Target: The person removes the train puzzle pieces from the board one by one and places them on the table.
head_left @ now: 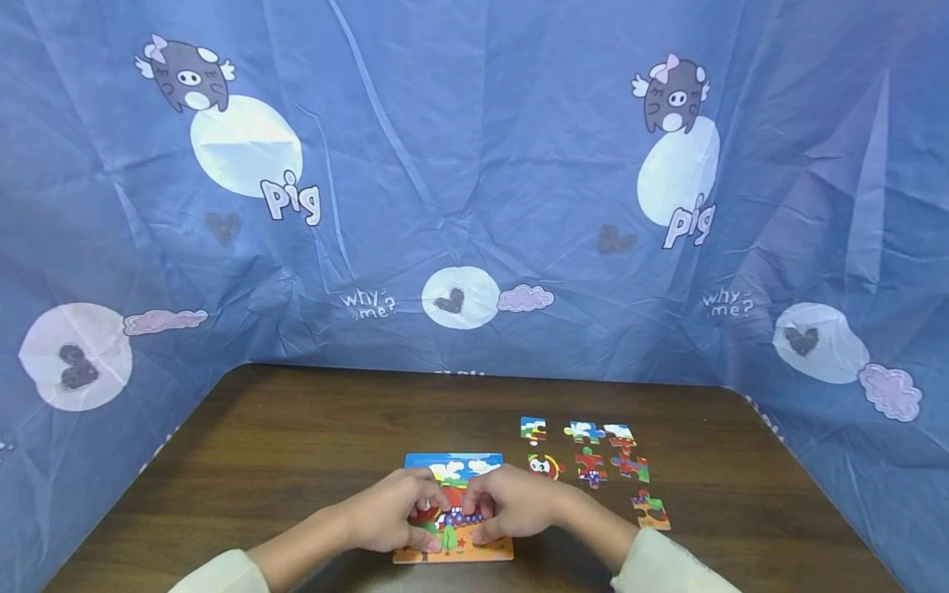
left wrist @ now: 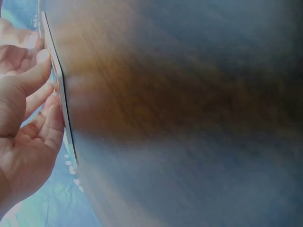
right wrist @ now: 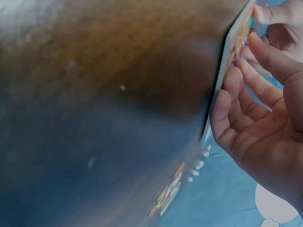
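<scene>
A jigsaw puzzle board [head_left: 454,554] with a blue-sky and orange-ground picture lies on the table in front of the person. The left hand [head_left: 393,508] touches its left part, with bent index finger and thumb tip apart on the picture. On the right part, the right hand [head_left: 522,504] touches the picture in much the same way. Between the fingertips, a printed train and a small green tree show. In the left wrist view the thumb [left wrist: 35,73] meets the board's surface near its edge. Whether a single piece lies under either hand's fingers is hidden.
Several loose puzzle pieces lie right of the board, among them a sky piece [head_left: 533,427], a piece with a round face [head_left: 544,467] and an orange-ground piece [head_left: 652,511]. The brown wooden table [head_left: 334,420] meets a blue printed cloth [head_left: 474,206] behind and at both sides.
</scene>
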A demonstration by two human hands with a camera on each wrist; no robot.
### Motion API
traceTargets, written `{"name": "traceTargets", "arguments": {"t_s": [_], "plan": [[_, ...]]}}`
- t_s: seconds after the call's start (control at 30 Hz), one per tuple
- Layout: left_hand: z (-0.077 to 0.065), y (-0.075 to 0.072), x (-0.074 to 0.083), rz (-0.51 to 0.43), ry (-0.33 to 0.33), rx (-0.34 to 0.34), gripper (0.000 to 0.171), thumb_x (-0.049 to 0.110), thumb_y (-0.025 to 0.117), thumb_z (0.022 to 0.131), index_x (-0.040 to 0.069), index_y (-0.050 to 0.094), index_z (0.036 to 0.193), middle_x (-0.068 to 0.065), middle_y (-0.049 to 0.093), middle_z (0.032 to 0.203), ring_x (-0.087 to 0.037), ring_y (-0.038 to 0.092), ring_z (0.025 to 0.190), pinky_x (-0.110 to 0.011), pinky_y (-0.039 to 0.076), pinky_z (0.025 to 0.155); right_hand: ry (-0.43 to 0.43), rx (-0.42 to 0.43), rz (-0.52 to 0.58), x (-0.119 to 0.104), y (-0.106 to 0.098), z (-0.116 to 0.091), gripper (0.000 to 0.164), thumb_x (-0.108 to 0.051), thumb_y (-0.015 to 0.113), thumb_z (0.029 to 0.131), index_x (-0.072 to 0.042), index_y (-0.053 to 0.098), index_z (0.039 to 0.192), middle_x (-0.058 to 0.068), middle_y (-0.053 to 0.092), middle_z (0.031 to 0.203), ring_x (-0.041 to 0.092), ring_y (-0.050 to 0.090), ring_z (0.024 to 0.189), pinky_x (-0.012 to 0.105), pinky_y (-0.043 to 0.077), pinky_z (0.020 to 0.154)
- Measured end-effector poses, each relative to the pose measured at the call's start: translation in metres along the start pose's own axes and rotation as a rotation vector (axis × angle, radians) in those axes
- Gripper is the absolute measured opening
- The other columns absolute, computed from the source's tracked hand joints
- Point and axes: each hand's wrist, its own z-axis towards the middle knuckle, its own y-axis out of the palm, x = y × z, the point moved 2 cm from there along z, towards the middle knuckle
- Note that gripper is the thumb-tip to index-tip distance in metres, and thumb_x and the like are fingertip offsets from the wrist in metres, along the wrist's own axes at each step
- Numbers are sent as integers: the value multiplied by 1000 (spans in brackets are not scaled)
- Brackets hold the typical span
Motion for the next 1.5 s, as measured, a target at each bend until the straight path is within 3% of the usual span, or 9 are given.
{"name": "traceTargets", "arguments": {"t_s": [0.63, 0.97, 1.17, 1.4, 1.5], "plan": [[0, -3, -4, -10, 9, -24, 34, 26, 89, 80, 14, 74, 108, 10, 56, 92, -2, 53, 78, -20, 49, 71, 129, 67, 53, -11, 12, 9, 30, -11, 88, 80, -13, 61, 93, -5, 56, 76, 1, 49, 66, 19, 44, 63], [1, -3, -6, -9, 6, -20, 34, 26, 90, 80, 14, 74, 108, 11, 56, 92, -2, 53, 78, -20, 49, 70, 142, 121, 159, -12, 11, 11, 35, -3, 91, 73, -10, 61, 87, -3, 60, 71, 4, 54, 62, 20, 46, 58], [1, -2, -5, -16, 4, -28, 33, 25, 89, 80, 14, 75, 108, 11, 57, 92, -2, 53, 79, -20, 49, 71, 118, 119, 197, -11, 11, 10, 26, 3, 83, 80, -9, 61, 88, -4, 57, 66, 3, 52, 58, 19, 43, 56], [2, -1, -3, -20, -1, -38, 37, 26, 89, 81, 13, 75, 112, 12, 57, 95, -1, 52, 81, -20, 48, 72, 97, 69, 347, -9, 8, 5, 20, 14, 67, 85, -5, 62, 91, 1, 61, 68, 9, 54, 58, 20, 43, 54], [2, -1, -2, -15, 1, -33, 36, 27, 89, 80, 13, 75, 111, 12, 57, 94, -1, 52, 81, -20, 48, 72, 74, 47, 388, -8, 4, 2, 16, 12, 67, 88, -3, 63, 92, 2, 64, 71, 10, 57, 61, 21, 45, 56]]}}
